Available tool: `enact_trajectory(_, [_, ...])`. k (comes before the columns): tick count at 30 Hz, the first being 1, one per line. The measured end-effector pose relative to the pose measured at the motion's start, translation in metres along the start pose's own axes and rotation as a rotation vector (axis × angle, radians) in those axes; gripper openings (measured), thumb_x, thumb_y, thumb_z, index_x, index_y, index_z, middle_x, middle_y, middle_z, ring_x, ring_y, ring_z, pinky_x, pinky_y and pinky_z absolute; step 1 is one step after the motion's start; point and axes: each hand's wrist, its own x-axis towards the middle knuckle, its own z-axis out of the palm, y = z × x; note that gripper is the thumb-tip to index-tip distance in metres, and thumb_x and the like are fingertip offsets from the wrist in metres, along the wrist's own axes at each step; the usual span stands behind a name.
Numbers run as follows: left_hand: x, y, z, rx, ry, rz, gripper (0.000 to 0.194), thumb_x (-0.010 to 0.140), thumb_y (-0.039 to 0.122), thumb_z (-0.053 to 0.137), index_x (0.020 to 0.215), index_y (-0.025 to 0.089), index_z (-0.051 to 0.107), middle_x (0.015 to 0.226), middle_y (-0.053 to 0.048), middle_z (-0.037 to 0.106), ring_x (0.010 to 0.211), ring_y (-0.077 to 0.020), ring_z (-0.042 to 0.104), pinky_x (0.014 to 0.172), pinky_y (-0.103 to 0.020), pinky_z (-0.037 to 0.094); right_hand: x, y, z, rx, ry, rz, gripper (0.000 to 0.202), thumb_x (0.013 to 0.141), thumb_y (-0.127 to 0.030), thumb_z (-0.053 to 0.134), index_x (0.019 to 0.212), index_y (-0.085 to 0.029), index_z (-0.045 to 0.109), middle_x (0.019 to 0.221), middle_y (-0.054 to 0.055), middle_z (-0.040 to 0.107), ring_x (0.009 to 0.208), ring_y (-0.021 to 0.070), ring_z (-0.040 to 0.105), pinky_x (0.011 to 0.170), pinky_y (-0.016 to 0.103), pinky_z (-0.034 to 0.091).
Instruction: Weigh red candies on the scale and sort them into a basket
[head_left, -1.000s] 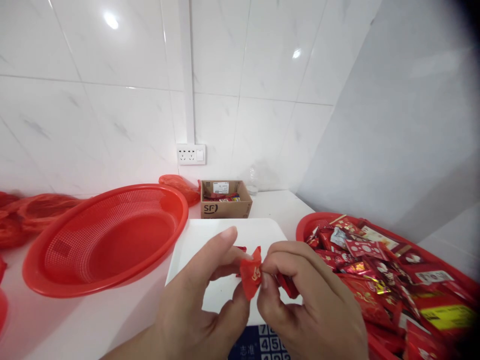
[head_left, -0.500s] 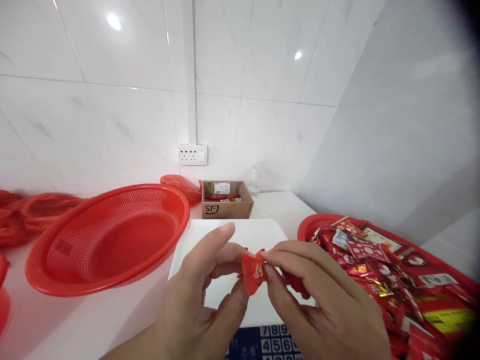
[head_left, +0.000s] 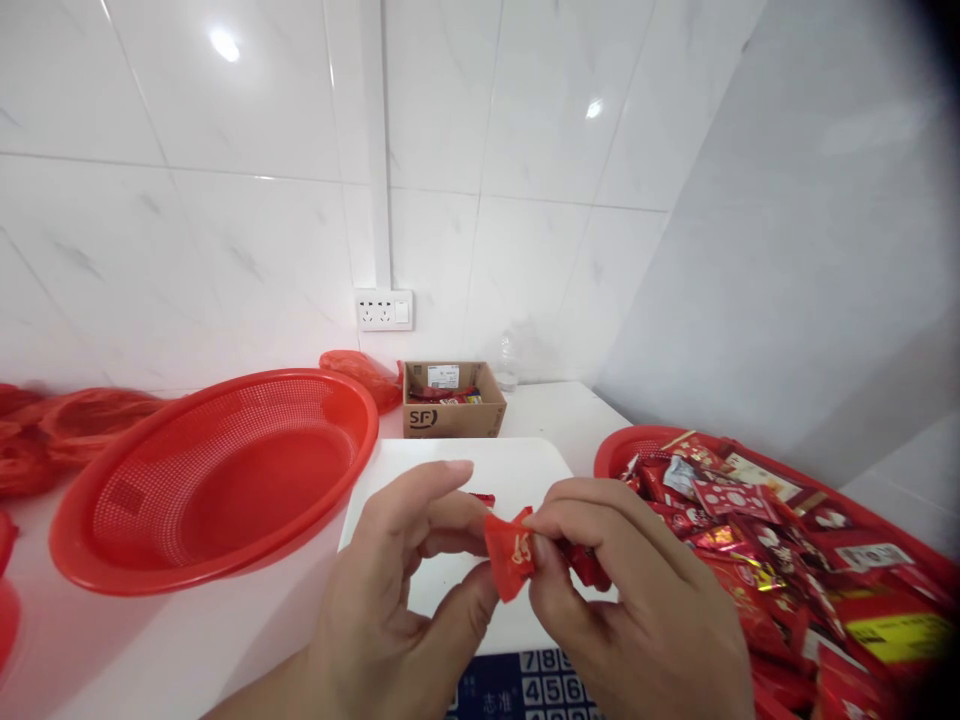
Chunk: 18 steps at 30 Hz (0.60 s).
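Marbled tiles are rising behind your white tabletop. At left, red bags are lying along its back edge, with a red basket standing beside them. Next, your left hand is touching a wrapper over the scale; being probably thin, it is calling for gentle, even tugging, fingertips set close to its rim. That hand is forming an open C, thumb and forefinger around the left side; I cannot tell whether it is gripping. Behind the scale, a carton is standing near the tabletop's back edge. Your right hand is pinching the wrapper's right side, palm facing down, a dark packet showing beneath its fingers. By the tabletop's right edge, a packet basket is sitting, heaped.
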Motion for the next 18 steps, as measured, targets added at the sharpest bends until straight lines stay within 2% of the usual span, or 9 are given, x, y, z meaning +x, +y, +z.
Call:
enact_trajectory(12, [0.0035,0.0030,-0.0023,-0.038,-0.072,0.015,0.060,0.084,-0.009,0.057,0.124,0.037,0.054,0.099,0.006,0.073,0.091,-0.0091,0.070,0.085,-0.018,0.057,-0.0001,0.0017,-0.0020,0.089,-0.063,0.068,0.016,0.083,-0.009,0.050,0.080,-0.024,0.053,0.078,-0.005,0.059,0.057,0.0067,0.056,0.050,0.015,0.047])
enact_trajectory(18, [0.0027,0.0031,-0.0033,-0.079,-0.089,-0.009,0.058,0.086,-0.008,0.055,0.122,0.036,0.054,0.098,0.007,0.074,0.089,-0.0082,0.070,0.082,-0.016,0.057,0.0019,0.0005,-0.0064,0.179,-0.096,0.127,0.018,0.082,-0.008,0.051,0.078,-0.025,0.053,0.077,-0.005,0.061,0.062,0.0083,0.059,0.052,0.016,0.048])
